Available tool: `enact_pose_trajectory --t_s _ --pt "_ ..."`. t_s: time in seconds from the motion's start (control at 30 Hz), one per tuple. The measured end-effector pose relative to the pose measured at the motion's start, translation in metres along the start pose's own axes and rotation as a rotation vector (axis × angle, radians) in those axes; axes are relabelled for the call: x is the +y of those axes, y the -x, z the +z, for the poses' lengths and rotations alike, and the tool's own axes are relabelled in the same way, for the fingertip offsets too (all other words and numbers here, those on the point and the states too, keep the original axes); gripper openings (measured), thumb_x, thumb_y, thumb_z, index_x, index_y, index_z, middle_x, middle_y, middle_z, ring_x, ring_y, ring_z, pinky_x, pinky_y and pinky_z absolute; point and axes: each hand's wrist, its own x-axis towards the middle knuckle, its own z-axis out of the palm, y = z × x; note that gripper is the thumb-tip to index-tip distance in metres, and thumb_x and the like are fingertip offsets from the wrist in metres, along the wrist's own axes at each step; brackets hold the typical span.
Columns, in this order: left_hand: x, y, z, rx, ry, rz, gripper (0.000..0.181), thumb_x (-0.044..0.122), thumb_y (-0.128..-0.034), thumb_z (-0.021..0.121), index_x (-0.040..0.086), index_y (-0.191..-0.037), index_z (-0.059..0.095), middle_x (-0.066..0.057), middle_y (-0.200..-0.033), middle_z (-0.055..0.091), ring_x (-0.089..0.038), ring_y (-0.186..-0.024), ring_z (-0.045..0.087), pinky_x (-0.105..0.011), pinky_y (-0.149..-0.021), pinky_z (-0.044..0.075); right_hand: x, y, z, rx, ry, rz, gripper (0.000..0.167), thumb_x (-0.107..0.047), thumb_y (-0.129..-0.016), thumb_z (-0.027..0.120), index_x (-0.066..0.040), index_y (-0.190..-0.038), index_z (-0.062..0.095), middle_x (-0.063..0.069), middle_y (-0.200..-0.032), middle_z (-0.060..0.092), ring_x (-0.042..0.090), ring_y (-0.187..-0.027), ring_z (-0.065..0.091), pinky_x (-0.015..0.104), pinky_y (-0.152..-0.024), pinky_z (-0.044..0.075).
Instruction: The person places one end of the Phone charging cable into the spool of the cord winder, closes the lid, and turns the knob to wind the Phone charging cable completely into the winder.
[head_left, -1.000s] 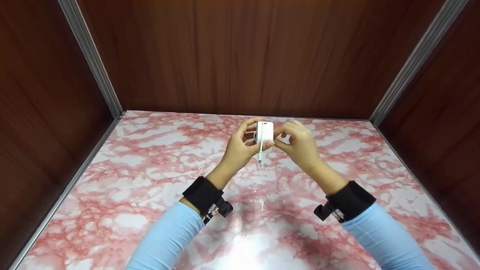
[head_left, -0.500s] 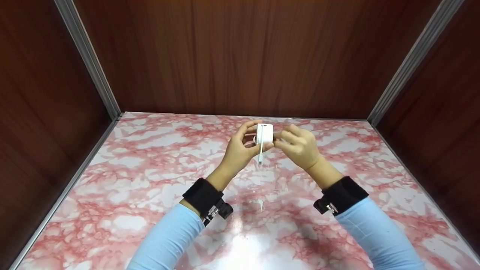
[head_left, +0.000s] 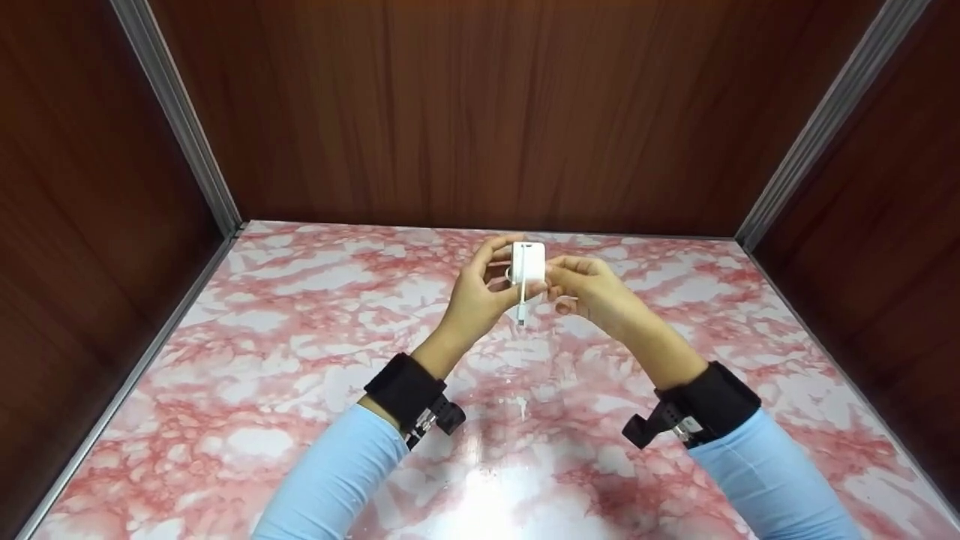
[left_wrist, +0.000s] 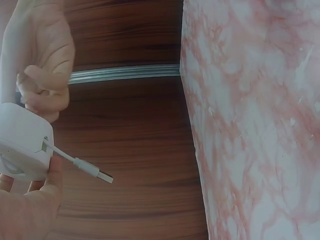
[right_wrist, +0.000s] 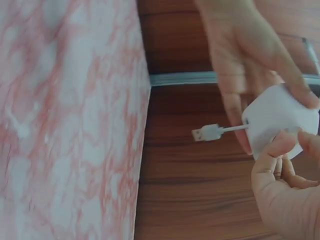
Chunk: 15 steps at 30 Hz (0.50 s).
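A small white box with rounded corners (head_left: 532, 261) is held up above the table, a slot in one end. My left hand (head_left: 480, 291) grips it between thumb and fingers. Out of the slot comes a short white cable (right_wrist: 234, 128) ending in a USB plug (right_wrist: 207, 133), which hangs free. A loop of white cable (left_wrist: 9, 166) shows on the box's other side in the left wrist view. At the box's right face, my right hand (head_left: 596, 292) has thumb and forefinger pinched together against it; what lies between those fingertips is mostly hidden.
Below the hands lies a table with a red and white marbled top (head_left: 315, 420). Dark wood-grain panels (head_left: 465, 112) stand at the back and both sides, joined by grey metal corner strips (head_left: 176, 112). Each wrist wears a black strap with a camera.
My right hand has rolled over at the box's right face, its knuckles turning up and then its palm side showing. The left hand and the box have stayed nearly still.
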Motion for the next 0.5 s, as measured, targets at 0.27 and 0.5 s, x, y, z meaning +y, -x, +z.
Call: enact_pose_trajectory --t_s 0.27,0.5 --pt "0.0 0.001 0.001 -0.014 -0.014 -0.017 0.061 0.014 -0.079 0.081 0.012 -0.133 0.052 -0.015 -0.123 0.057 -0.024 -0.109 0.06 -0.031 -0.094 0.052 0.011 -0.007 -0.006 0.131 0.355 -0.293 0.007 0.004 -0.087 0.066 0.002 -0.095 0.065 -0.004 -0.082 0.063 0.005 -0.07 0.054 0.016 -0.057 0.045" --pt "0.001 -0.002 0.002 -0.007 0.017 -0.02 0.062 0.009 -0.0794 0.079 0.008 -0.134 0.051 -0.018 -0.123 0.057 -0.027 -0.107 0.06 -0.034 -0.095 0.052 0.023 -0.019 -0.011 0.272 0.82 -1.053 0.015 0.009 -0.077 0.072 -0.003 -0.073 0.066 0.006 -0.078 0.062 0.015 -0.074 0.053 0.023 -0.057 0.043"
